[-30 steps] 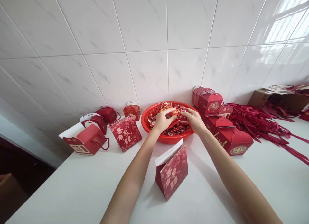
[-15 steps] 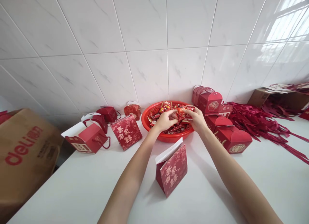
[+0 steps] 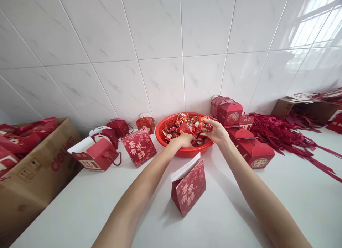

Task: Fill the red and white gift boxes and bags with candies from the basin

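Wrapped sweets [image 3: 208, 127] in right grip [image 3: 218, 132]; left grip [image 3: 186, 140] among more in basket [image 3: 187, 153].

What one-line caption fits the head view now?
Left hand among wrapped sweets in a red basket, right hand holding some at its edge, a box standing in front.

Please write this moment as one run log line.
left hand: fingers among wrapped candies in red basket | right hand: holding red packets over basket | front gift box: standing, flap raised

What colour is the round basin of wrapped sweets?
Bright red; the basin shows best in the head view.
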Tool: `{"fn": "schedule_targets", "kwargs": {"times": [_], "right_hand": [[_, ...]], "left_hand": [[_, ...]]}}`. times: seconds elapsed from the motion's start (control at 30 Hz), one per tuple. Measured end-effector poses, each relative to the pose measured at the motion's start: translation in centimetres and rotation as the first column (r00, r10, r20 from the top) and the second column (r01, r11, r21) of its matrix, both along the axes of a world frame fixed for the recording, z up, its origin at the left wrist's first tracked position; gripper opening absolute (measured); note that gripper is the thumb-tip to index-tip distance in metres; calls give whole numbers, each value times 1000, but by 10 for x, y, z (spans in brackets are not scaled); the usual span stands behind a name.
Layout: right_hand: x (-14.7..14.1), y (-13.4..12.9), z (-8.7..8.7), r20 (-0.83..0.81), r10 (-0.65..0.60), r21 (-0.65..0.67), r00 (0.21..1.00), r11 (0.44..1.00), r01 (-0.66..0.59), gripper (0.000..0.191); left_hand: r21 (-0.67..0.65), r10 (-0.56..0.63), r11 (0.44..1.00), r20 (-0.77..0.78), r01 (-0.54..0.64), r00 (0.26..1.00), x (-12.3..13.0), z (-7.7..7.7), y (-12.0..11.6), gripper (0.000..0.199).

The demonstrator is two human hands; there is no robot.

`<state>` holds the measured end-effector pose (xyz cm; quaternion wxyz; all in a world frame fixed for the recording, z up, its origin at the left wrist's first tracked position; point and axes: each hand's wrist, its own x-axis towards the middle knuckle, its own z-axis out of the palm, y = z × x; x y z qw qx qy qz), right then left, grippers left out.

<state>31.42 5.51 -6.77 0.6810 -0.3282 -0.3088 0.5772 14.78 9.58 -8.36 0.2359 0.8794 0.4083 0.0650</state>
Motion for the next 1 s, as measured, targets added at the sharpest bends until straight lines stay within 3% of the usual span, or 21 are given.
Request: {"fn": "schedule_targets", "kwargs": {"times": [0.07, 0.13, 0.2, 0.3, 0.53, 0.67, 0.77, 0.9, 1.0], "right_hand": [[1, 0, 0, 38, -11, 18, 999, 1000, 10, 22], [3, -1, 2, 34, -32, 17, 999, 999, 31, 21], [5, -2, 5, -14, -44, 1, 999, 999, 44, 21], [9, -5, 9, -49, -24, -11, 999, 1000, 23, 19], [10, -10, 13, 29, 67, 13, 997, 998, -68, 20], [2, -16, 18, 36, 95, 20, 995, 995, -95, 24], [-3, -27, 26, 104, 153, 40, 983, 987, -158, 26], [-10, -45, 41, 219, 239, 84, 946, 961, -262, 30], [-17, -57, 51, 251, 207, 133, 946, 960, -245, 30]], "left_hand": [[18, 12, 1000, 61, -14, 998, -2, 1, -3, 14], [25, 20, 999, 233, -26, 972, -5, 2, -5, 11], [21, 23, 999, 461, -36, 887, -7, 4, -6, 9], [-16, 44, 999, 667, -44, 744, -8, 6, -5, 27], [32, 104, 980, 756, -195, 647, -9, 6, 0, 39], [-37, 97, 993, 805, -114, 585, -8, 8, -5, 50], [-76, 125, 991, 846, -114, 518, -9, 13, -15, 65], [-47, 95, 993, 849, -105, 519, -15, 25, -36, 67], [-15, 90, 988, 859, -151, 504, -19, 33, -52, 64]]}}
